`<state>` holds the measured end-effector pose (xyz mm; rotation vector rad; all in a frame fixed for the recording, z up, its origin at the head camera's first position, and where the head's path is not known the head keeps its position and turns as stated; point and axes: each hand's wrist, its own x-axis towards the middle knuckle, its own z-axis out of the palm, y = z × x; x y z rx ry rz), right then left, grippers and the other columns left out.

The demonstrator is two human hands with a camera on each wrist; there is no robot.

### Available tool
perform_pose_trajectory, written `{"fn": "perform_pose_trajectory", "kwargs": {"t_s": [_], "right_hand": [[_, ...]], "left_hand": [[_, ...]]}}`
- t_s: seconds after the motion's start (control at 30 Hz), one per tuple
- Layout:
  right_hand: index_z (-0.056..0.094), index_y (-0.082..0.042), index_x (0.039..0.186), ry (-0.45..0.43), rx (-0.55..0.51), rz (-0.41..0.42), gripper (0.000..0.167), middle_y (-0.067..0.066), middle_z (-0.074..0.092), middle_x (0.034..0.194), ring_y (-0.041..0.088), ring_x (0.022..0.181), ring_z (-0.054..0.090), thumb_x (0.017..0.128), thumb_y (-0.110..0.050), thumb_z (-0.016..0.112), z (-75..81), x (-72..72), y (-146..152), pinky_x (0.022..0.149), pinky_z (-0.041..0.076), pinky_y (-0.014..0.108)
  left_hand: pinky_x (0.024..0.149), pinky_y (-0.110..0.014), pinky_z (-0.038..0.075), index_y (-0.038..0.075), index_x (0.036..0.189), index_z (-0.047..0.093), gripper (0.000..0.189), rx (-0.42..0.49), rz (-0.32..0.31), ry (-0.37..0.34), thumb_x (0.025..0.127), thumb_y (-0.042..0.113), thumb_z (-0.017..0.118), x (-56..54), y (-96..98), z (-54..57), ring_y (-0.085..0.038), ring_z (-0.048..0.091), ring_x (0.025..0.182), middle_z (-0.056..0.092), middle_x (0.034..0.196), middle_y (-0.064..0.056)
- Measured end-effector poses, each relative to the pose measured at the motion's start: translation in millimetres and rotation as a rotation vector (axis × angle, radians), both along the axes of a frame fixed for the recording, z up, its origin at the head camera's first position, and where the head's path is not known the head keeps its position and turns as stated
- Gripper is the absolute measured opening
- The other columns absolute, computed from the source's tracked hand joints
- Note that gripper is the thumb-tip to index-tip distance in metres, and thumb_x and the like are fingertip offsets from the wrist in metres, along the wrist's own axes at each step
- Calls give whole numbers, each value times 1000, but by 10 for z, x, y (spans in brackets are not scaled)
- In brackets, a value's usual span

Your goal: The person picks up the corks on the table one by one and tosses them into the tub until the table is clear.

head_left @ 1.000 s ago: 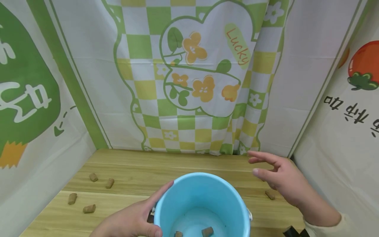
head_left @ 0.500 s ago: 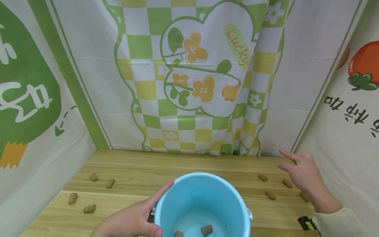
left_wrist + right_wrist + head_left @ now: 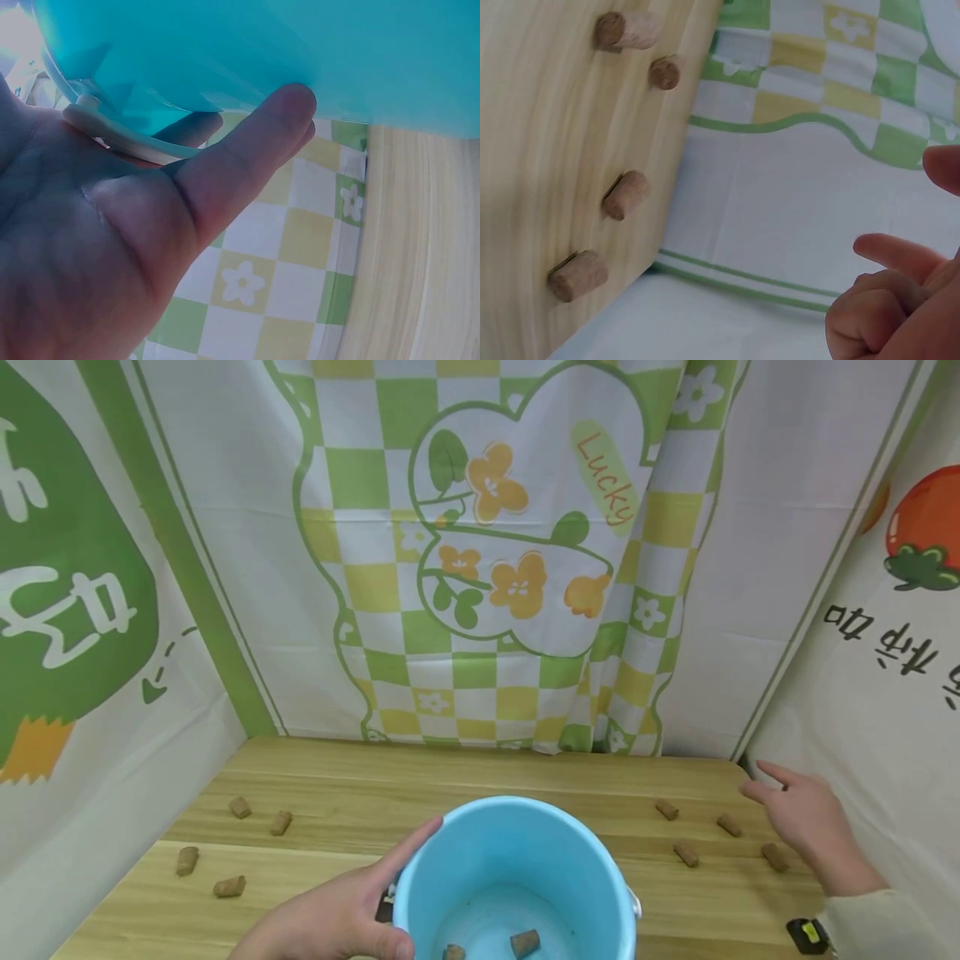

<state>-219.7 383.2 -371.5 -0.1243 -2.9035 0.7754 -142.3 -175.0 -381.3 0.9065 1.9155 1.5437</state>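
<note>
A light blue bucket [image 3: 517, 810] stands at the table's front middle. My left hand [image 3: 337, 902] holds its left side, thumb and fingers spread round the outer wall; in the left wrist view the bucket's pale handle [image 3: 127, 142] passes by the fingers. Inside the bucket lie two corks, one brown cork [image 3: 525, 943] near the middle of the floor and another cork [image 3: 453, 952] cut by the frame's edge. My right hand [image 3: 810, 818] hovers at the right edge, holding nothing, with index finger and thumb apart. Nearest to it lies a cork [image 3: 774, 857].
Several corks lie on the wooden table [image 3: 360, 785]: at right, among them one cork [image 3: 667, 810], and at left, including another cork [image 3: 229, 887]. A checked cloth [image 3: 480, 693] hangs behind. Printed fabric walls stand on both sides.
My right hand has moved right and toward the table's right edge, uncovering corks on that side. My left hand and the bucket stay in place.
</note>
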Motion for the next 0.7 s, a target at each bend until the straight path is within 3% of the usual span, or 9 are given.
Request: {"fn": "perform_pose_trajectory", "kwargs": {"t_s": [0.23,0.33,0.37,0.43,0.47,0.53,0.6,0.67,0.7], "right_hand": [[28,4,153,-21,-119,-69,82,40,26,147,63,130,24,101,-60,41,-45,7,129,98,28,71],[25,1,155,-26,-201,-104,86,39,21,150,61,129,29,99,-64,41,-79,25,188,91,38,64],[25,0,155,-29,-226,-113,89,38,23,150,58,122,40,98,-66,42,-94,34,206,85,43,60],[26,-2,156,-32,-288,-134,93,36,53,129,42,93,60,95,-69,47,-126,44,239,67,48,48],[26,-3,156,-42,-328,-138,95,29,64,108,32,74,60,93,-69,49,-137,50,249,57,46,42],[27,-3,156,-46,-409,-143,96,7,59,67,15,49,42,91,-68,56,-172,55,275,45,41,35],[28,-4,156,-49,-491,-146,97,-14,49,63,7,42,33,88,-64,64,-223,42,327,39,39,32],[28,-5,156,-57,-571,-127,94,-23,55,74,6,43,34,89,-58,68,-290,38,398,39,39,30],[35,-16,156,-50,-635,-116,84,-24,59,81,5,44,35,90,-53,70,-336,30,445,39,39,29]], "left_hand": [[93,-39,49,40,160,2,105,9,-1,-36,87,45,77,2,1,5,-34,55,120,31,152,-17],[92,-38,49,39,160,1,105,1,-2,-29,87,44,77,2,2,15,-33,55,120,32,152,-18],[92,-38,50,40,160,1,105,-2,-2,-28,87,44,77,1,2,16,-33,55,120,32,152,-18],[92,-38,50,40,160,1,105,-4,-4,-28,88,44,77,-1,3,17,-33,54,120,32,152,-18],[92,-39,50,39,160,1,105,-3,-7,-31,88,44,77,-2,3,17,-33,54,120,31,152,-18],[92,-40,50,40,160,1,105,0,-9,-37,88,45,76,-1,6,17,-33,54,120,31,152,-17],[93,-40,50,39,160,0,105,2,-10,-39,88,44,76,-4,6,12,-33,54,121,31,153,-17],[93,-40,49,38,160,0,105,8,-10,-47,88,44,77,-5,9,6,-34,53,121,31,153,-17],[93,-40,49,38,160,0,105,11,-10,-52,88,44,77,-5,10,3,-34,53,121,31,153,-17]]}}
